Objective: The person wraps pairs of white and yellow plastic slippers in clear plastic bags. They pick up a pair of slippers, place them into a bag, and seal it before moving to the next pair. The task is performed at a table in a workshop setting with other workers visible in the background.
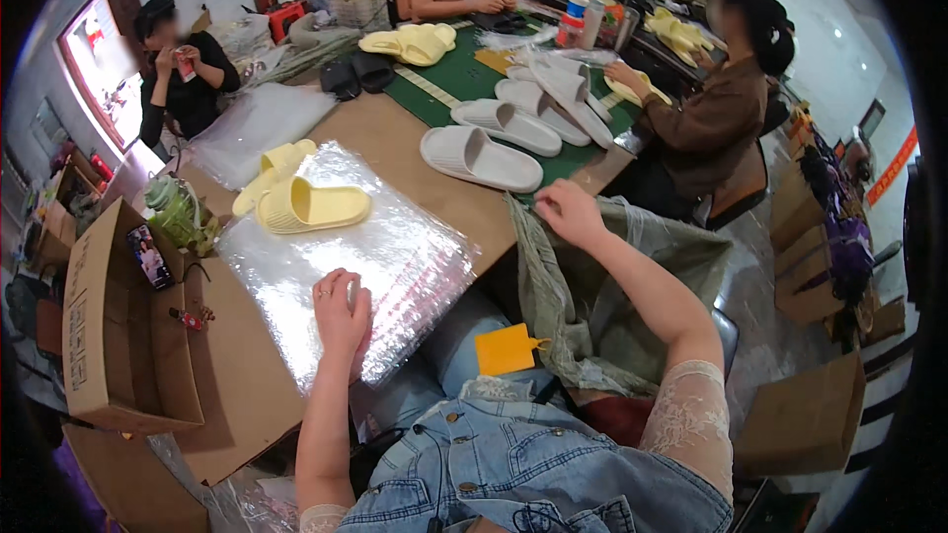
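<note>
My left hand (341,311) rests flat on a stack of clear plastic bags (395,257) lying on the brown table (385,133), its fingers together near the stack's front edge. Two pale yellow slippers (296,199) lie on the far end of that stack. My right hand (568,212) is stretched out to the table's right edge and pinches the rim of a grey-green sack (592,316) hanging beside my lap. White slippers (481,158) lie just beyond that hand on a green mat (464,79).
An open cardboard box (114,336) with a phone in it stands at my left. A yellow card (506,348) lies on my lap. Other people sit around the table: one at the right handling white slippers, one far left, more at the back.
</note>
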Available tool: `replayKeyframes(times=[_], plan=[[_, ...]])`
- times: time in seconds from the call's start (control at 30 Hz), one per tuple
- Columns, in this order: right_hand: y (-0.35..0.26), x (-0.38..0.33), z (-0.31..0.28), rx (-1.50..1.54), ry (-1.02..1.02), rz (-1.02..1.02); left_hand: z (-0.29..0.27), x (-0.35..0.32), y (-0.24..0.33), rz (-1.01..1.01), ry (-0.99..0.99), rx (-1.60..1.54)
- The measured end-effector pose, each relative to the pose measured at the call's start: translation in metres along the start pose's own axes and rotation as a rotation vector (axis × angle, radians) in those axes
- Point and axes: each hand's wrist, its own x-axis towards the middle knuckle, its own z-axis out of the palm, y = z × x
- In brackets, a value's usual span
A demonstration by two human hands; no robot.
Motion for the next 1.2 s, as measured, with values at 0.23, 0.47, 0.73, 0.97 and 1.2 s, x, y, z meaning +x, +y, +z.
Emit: replayKeyframes(times=[0.23, 0.47, 0.73, 0.97, 1.2], plan=[[0.025, 0.115, 0.071, -0.233, 0.059, 0.237, 0.001, 0.002, 0.006, 0.002, 0.019, -0.011], [0.018, 0.178, 0.107, -0.337, 0.01, 0.43, 0.0, 0.0, 0.009, -0.052, 0.026, -0.019], [-0.03, 0.155, 0.136, -0.186, -0.21, 0.195, 0.0, -0.002, 0.004, -0.02, 0.03, -0.017], [-0.039, 0.124, 0.142, -0.283, -0.079, 0.132, 0.001, -0.002, 0.005, -0.001, 0.049, -0.012], [-0.043, 0.11, 0.09, -0.204, 0.181, 0.133, 0.003, -0.001, 0.002, 0.026, 0.07, -0.03]])
